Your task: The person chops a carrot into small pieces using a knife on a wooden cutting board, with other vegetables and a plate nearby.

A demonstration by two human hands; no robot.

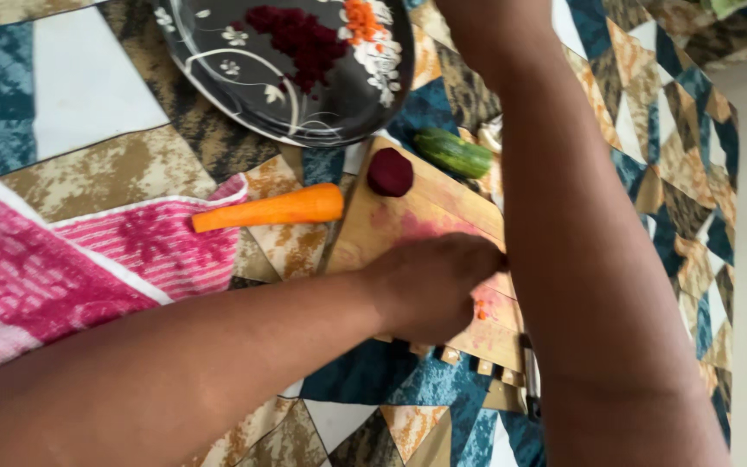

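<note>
My left hand [430,287] lies knuckles up on a wooden cutting board [443,212] stained pink, with its fingers curled down. Whatever is under them is hidden. Small orange bits [482,308] lie beside the hand. My right forearm crosses over the board's right side and runs to the top edge, where the hand is out of frame. A dark red beet piece [389,171] sits at the board's far end. A peeled carrot [278,209] lies just left of the board and a green cucumber [453,152] lies beyond it.
A dark floral plate [244,86] at the top holds grated beet [300,39] and grated carrot [360,19]. A pink striped towel [71,259] covers the left. A metal blade-like piece [530,380] shows below the board. A patterned cloth [88,164] covers the table.
</note>
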